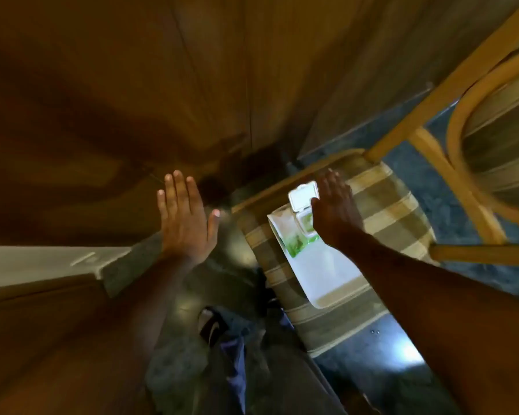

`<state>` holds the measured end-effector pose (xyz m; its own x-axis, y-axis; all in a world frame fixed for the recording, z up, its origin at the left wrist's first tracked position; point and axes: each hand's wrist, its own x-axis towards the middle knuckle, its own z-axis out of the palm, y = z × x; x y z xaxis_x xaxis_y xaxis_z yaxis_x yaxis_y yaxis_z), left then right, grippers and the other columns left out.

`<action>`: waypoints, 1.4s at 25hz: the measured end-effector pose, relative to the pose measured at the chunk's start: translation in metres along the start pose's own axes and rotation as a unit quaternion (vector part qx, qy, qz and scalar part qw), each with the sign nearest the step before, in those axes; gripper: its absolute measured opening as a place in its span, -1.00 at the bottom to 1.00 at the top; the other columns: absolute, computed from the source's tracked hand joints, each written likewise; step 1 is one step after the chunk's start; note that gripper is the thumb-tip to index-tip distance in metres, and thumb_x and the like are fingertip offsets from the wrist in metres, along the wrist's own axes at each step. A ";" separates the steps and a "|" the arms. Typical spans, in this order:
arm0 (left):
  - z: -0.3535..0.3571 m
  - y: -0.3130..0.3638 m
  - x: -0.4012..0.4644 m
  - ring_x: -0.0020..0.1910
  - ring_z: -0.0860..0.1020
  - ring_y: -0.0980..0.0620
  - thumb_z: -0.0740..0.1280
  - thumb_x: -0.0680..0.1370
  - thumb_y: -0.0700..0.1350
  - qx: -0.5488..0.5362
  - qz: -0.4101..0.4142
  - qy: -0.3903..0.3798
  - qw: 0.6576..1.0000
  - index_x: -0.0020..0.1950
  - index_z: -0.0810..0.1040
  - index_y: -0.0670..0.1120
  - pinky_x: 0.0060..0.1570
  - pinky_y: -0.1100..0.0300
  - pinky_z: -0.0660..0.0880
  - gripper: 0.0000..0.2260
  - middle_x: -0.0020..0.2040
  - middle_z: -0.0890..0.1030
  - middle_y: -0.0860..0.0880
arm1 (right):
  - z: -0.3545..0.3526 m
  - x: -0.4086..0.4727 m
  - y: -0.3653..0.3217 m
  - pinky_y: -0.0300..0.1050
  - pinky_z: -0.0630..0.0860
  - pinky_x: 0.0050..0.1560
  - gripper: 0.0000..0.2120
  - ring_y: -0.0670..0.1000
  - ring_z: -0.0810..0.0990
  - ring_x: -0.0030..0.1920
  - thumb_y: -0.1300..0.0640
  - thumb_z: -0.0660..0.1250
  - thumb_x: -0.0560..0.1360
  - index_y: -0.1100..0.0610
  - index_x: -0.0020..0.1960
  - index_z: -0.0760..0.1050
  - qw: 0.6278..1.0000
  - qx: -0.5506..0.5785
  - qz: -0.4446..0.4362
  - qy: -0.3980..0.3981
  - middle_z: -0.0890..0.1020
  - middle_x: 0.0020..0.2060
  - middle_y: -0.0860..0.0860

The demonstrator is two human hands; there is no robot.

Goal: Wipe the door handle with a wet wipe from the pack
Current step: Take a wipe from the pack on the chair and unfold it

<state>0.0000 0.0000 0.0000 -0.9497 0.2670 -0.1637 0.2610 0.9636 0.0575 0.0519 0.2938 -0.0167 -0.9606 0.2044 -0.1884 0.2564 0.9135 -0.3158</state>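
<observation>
A white wet wipe pack (pixel 321 265) with a green print lies on a striped chair cushion (pixel 387 205), its flip lid (pixel 301 194) standing open. My right hand (pixel 334 209) hovers flat over the pack's lid end, fingers together and extended, holding nothing. My left hand (pixel 186 217) is held out flat to the left of the chair, over the floor, fingers apart and empty. A brown wooden door (pixel 132 85) fills the upper part of the view. The door handle is not visible. The view is motion-blurred.
The wooden chair (pixel 432 145) has a curved backrest at the right. A white ledge (pixel 42 265) runs along the left. My legs and sandalled foot (pixel 213 324) stand on the dark glossy floor (pixel 387 354) below.
</observation>
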 end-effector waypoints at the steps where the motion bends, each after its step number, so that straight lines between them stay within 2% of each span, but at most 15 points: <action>1: 0.014 0.004 0.004 0.61 0.00 -0.32 -0.01 0.62 0.21 -0.002 -0.008 -0.007 1.000 0.60 0.06 -0.33 0.55 -0.25 -0.02 -0.25 0.62 0.06 -0.36 | 0.010 0.000 0.012 0.13 0.21 0.44 -0.52 0.28 0.31 0.44 0.18 0.21 0.56 0.32 0.44 0.31 0.999 0.010 0.032 -0.012 0.38 0.42 0.32; 4: 0.046 0.012 0.008 0.61 0.01 -0.33 0.00 0.62 0.20 -0.004 -0.019 -0.017 1.000 0.60 0.07 -0.32 0.54 -0.25 0.00 -0.26 0.61 0.08 -0.36 | 0.034 -0.004 0.027 0.02 0.51 0.08 -0.75 0.26 0.59 0.10 0.17 0.31 0.49 0.26 0.12 0.54 0.994 0.039 0.097 -0.043 0.60 0.11 0.26; 6: 0.057 0.015 0.011 0.61 0.02 -0.32 -0.01 0.61 0.20 -0.002 -0.018 -0.025 1.000 0.60 0.07 -0.32 0.54 -0.25 0.00 -0.26 0.61 0.09 -0.36 | 0.046 -0.008 0.022 -0.02 0.54 0.03 -0.81 0.23 0.60 0.05 0.18 0.34 0.47 0.25 0.02 0.60 0.992 0.044 0.109 -0.051 0.60 0.10 0.23; 9: 0.061 0.019 0.015 0.61 0.02 -0.32 -0.02 0.61 0.20 0.002 -0.021 -0.037 0.999 0.60 0.07 -0.32 0.55 -0.25 0.00 -0.25 0.61 0.08 -0.35 | 0.059 -0.008 0.020 0.00 0.53 0.10 -0.84 0.23 0.53 0.15 0.22 0.37 0.46 0.29 -0.04 0.63 0.991 0.038 0.127 -0.025 0.54 0.20 0.23; 12: 0.059 0.021 0.019 0.61 0.03 -0.32 -0.02 0.61 0.19 -0.008 -0.032 -0.036 0.999 0.60 0.09 -0.33 0.54 -0.25 0.00 -0.26 0.61 0.11 -0.36 | 0.062 -0.001 0.013 0.00 0.53 0.02 -0.89 0.19 0.51 0.10 0.26 0.35 0.47 0.29 -0.05 0.58 0.981 0.057 0.183 0.000 0.53 0.11 0.17; 14: 0.057 0.021 0.021 0.61 0.05 -0.32 -0.02 0.62 0.19 -0.014 -0.034 -0.030 0.999 0.60 0.09 -0.34 0.54 -0.25 0.01 -0.26 0.60 0.13 -0.36 | 0.058 0.006 0.011 -0.10 0.47 -0.13 -0.85 0.13 0.49 0.01 0.29 0.31 0.47 0.25 0.04 0.48 0.954 0.132 0.268 0.013 0.47 -0.04 0.08; 16: 0.053 0.019 0.024 0.60 0.07 -0.33 -0.02 0.63 0.19 -0.026 -0.028 -0.024 0.999 0.59 0.09 -0.34 0.53 -0.25 0.03 -0.27 0.60 0.14 -0.36 | 0.048 0.008 0.010 -0.28 0.38 -0.22 -0.80 0.04 0.46 -0.05 0.27 0.37 0.43 0.27 0.03 0.47 0.938 0.177 0.298 0.025 0.41 -0.07 0.00; 18: 0.037 0.018 0.025 0.61 0.04 -0.31 -0.03 0.62 0.19 -0.050 -0.028 -0.027 0.998 0.61 0.05 -0.33 0.54 -0.21 0.01 -0.27 0.61 0.12 -0.34 | 0.026 0.006 0.003 -0.29 0.42 -0.23 -0.86 -0.01 0.46 -0.15 0.20 0.42 0.40 0.28 -0.14 0.53 0.941 0.192 0.267 0.072 0.44 -0.12 0.00; 20: 0.009 0.019 0.028 0.63 0.00 -0.25 -0.05 0.63 0.21 -0.111 -0.048 -0.052 0.991 0.63 -0.01 -0.26 0.55 -0.12 -0.03 -0.27 0.64 0.06 -0.29 | -0.014 0.009 -0.016 -0.29 0.40 -0.37 -0.82 -0.04 0.47 -0.36 0.14 0.36 0.44 0.16 -0.31 0.50 0.930 0.245 0.249 0.117 0.51 -0.34 -0.01; 22: -0.037 0.025 0.038 0.62 0.10 -0.20 0.00 0.68 0.19 -0.240 -0.097 -0.105 0.960 0.65 0.05 -0.19 0.54 -0.03 0.07 -0.35 0.64 0.12 -0.23 | -0.062 0.024 -0.049 -0.29 0.44 -0.46 -0.80 -0.06 0.55 -0.43 0.11 0.32 0.48 0.12 -0.31 0.52 0.899 0.359 0.233 0.096 0.57 -0.44 0.00; 23: -0.061 0.030 0.045 0.57 0.25 -0.18 0.06 0.70 0.13 -0.338 -0.127 -0.143 0.921 0.62 0.17 -0.19 0.50 0.00 0.20 -0.42 0.60 0.24 -0.23 | -0.082 0.034 -0.067 -0.22 0.51 -0.46 -0.82 -0.03 0.61 -0.41 0.12 0.32 0.49 0.14 -0.26 0.56 0.871 0.434 0.219 0.067 0.63 -0.41 0.04; 26: -0.176 0.024 0.059 0.23 0.59 -0.17 0.20 0.70 -0.14 -0.632 -0.167 -0.176 0.735 0.42 0.46 -0.22 0.13 0.08 0.53 -0.68 0.32 0.58 -0.24 | -0.167 0.057 -0.149 -0.20 0.49 -0.51 -0.86 -0.03 0.60 -0.45 0.15 0.36 0.51 0.12 -0.22 0.59 0.817 0.564 0.123 0.002 0.66 -0.45 0.02; 27: -0.216 0.018 0.061 0.13 0.63 -0.16 0.24 0.68 -0.17 -0.673 -0.140 -0.162 0.708 0.37 0.51 -0.22 0.04 0.09 0.57 -0.72 0.22 0.63 -0.23 | -0.194 0.063 -0.178 -0.21 0.45 -0.53 -0.86 -0.04 0.55 -0.48 0.15 0.37 0.51 0.13 -0.22 0.60 0.813 0.575 0.089 -0.006 0.63 -0.48 0.01; 31: -0.365 -0.028 0.042 -0.12 0.66 0.00 0.41 0.57 -0.21 -0.640 -0.040 -0.043 0.766 0.10 0.67 -0.06 -0.20 0.16 0.60 -0.87 -0.01 0.71 -0.11 | -0.294 0.065 -0.286 -0.22 0.37 -0.60 -0.85 -0.10 0.47 -0.52 0.13 0.37 0.53 0.11 -0.21 0.61 0.798 0.601 -0.034 -0.036 0.58 -0.44 0.03; 35: -0.454 -0.076 0.016 -0.25 0.69 0.02 0.40 0.58 -0.18 -0.641 -0.017 0.041 0.767 0.07 0.67 -0.14 -0.32 0.24 0.60 -0.90 -0.16 0.73 -0.08 | -0.359 0.050 -0.358 -0.23 0.36 -0.59 -0.85 -0.08 0.52 -0.43 0.15 0.36 0.54 0.18 -0.16 0.60 0.748 0.649 -0.118 -0.065 0.63 -0.36 0.08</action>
<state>-0.1136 -0.0744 0.4405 -0.9735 0.1902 -0.1272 -0.0984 0.1535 0.9832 -0.1268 0.1029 0.4204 -0.9987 -0.0218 -0.0464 0.0499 -0.2105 -0.9763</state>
